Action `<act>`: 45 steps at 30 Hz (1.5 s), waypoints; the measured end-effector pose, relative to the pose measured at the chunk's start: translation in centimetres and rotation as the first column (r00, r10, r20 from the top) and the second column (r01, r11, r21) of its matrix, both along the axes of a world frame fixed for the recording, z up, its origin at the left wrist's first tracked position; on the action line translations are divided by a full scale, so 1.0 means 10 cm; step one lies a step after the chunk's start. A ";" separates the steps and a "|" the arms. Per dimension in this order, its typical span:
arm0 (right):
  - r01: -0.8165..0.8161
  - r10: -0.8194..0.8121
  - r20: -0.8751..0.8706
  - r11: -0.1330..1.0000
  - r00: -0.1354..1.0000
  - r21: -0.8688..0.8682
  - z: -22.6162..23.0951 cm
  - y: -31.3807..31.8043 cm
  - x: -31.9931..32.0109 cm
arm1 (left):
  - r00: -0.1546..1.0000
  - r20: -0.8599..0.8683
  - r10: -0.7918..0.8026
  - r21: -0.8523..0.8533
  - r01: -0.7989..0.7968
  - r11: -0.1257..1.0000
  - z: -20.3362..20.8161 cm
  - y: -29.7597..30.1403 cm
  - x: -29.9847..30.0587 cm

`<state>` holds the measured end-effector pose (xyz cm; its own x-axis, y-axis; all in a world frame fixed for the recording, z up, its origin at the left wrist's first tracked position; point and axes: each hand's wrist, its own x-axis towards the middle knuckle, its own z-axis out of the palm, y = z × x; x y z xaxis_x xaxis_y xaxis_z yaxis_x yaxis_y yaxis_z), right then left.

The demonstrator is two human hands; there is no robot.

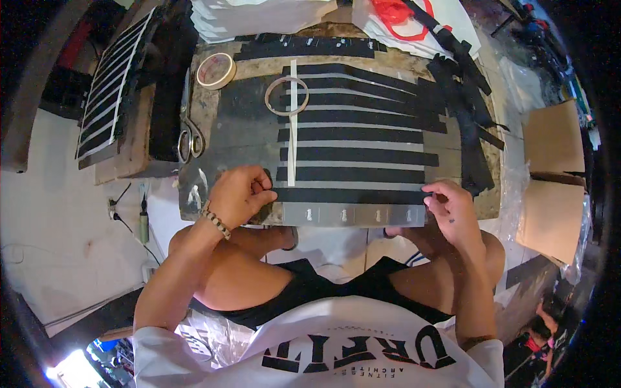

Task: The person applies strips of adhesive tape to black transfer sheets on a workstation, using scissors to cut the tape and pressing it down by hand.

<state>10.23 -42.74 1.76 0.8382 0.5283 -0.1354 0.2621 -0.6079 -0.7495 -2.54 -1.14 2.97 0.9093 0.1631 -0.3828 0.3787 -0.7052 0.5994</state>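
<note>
My left hand (238, 193) pinches the left end of a black strip (349, 195) at the near edge of the worktable. At the strip's other end, my right hand (451, 205) has thumb and forefinger closed on it. The strip lies stretched straight across a grey sheet (352, 215) with small pale marks along its near edge. Beyond it, several more black strips (352, 135) run side by side, with gaps between them. A pale narrow tape strip (292, 149) crosses their left ends. A thin tape ring (268, 97) rests over the far strips.
Scissors (191, 139) lie at the table's left edge, near a tape roll (229, 79). Loose black strips (475, 149) heap on the right. White bags (259, 18) stand at the back. Left, another panel of black strips (116, 84) leans; cardboard (550, 213) is at right.
</note>
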 end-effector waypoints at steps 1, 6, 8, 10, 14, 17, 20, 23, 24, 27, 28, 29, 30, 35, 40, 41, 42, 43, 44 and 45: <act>0.027 -0.026 -0.021 0.999 0.999 0.042 -0.01 -0.01 -0.01 | 1.000 -0.005 0.001 -0.004 -0.001 1.000 -0.02 0.00 -0.01; 0.058 -0.058 -0.055 0.998 0.997 0.007 0.01 0.02 0.00 | 0.998 0.009 0.055 -0.078 -0.054 0.995 -0.05 -0.01 -0.03; 0.058 -0.058 -0.058 0.998 0.997 -0.007 -0.01 0.00 0.01 | 0.999 0.015 0.034 -0.059 -0.033 0.998 -0.07 0.01 -0.04; 0.051 -0.053 -0.045 0.997 0.998 -0.054 -0.04 -0.04 0.03 | 1.000 0.019 0.013 -0.041 -0.012 0.999 -0.08 0.00 -0.05; 0.083 -0.083 -0.012 0.996 0.996 -0.042 -0.05 -0.02 0.02 | 0.999 0.007 0.033 -0.038 -0.032 0.999 -0.04 -0.02 -0.05; 0.131 -0.132 -0.077 0.991 0.988 -0.012 -0.01 0.00 0.01 | 1.000 0.003 0.028 -0.017 -0.028 0.999 -0.02 -0.03 -0.03; 0.126 -0.130 -0.050 0.990 0.990 -0.068 0.00 0.00 0.02 | 1.000 0.000 0.031 -0.006 -0.031 1.000 0.01 -0.05 0.00; 0.148 -0.150 -0.075 0.988 0.986 -0.040 -0.02 0.01 0.01 | 0.999 0.008 0.037 0.003 -0.037 0.999 0.00 -0.04 -0.01; 0.144 -0.147 -0.073 0.989 0.986 -0.038 -0.03 0.01 0.01 | 0.999 0.018 0.035 0.008 -0.036 0.999 -0.02 -0.04 -0.02; 0.138 -0.141 -0.077 0.989 0.987 -0.048 -0.03 0.00 0.02 | 0.998 0.021 0.051 -0.007 -0.051 0.999 -0.02 -0.05 -0.01; 0.132 -0.137 -0.080 0.989 0.987 -0.065 -0.02 0.00 0.02 | 0.998 0.021 0.051 -0.007 -0.051 0.999 -0.03 -0.05 -0.01; 0.132 -0.137 -0.081 0.989 0.987 -0.065 -0.02 0.00 0.02 | 0.998 0.020 0.058 -0.010 -0.057 0.998 -0.04 -0.05 -0.01; 0.129 -0.132 -0.079 0.991 0.988 -0.048 -0.01 0.00 0.01 | 0.998 0.019 0.064 -0.014 -0.064 0.998 -0.04 -0.05 -0.01; 0.127 -0.130 -0.074 0.991 0.989 -0.040 -0.01 0.00 0.01 | 0.998 -0.013 0.068 0.005 -0.068 0.998 0.00 -0.07 0.01; 0.112 -0.116 -0.050 0.991 0.992 -0.076 0.00 -0.01 0.02 | 0.998 0.014 0.054 0.023 -0.054 0.998 0.00 -0.07 0.00; 0.112 -0.116 -0.051 0.991 0.992 -0.076 0.01 0.00 0.02 | 0.999 0.018 0.048 0.037 -0.049 0.998 0.00 -0.08 0.01; 0.115 -0.119 -0.046 0.990 0.992 -0.082 0.01 0.01 0.02 | 0.999 0.022 0.042 0.050 -0.043 0.998 0.01 -0.08 0.01; 0.118 -0.122 -0.041 0.989 0.992 -0.089 0.02 0.02 0.02 | 0.999 0.021 0.042 0.050 -0.043 0.998 0.00 -0.08 0.01; 0.118 -0.122 -0.041 0.989 0.992 -0.090 0.02 0.02 0.02 | 0.999 0.024 0.044 0.042 -0.045 0.998 0.00 -0.07 0.01; 0.118 -0.121 -0.031 0.989 0.992 -0.095 0.02 0.02 0.01 | 0.999 0.027 0.045 0.034 -0.046 0.998 -0.01 -0.07 0.01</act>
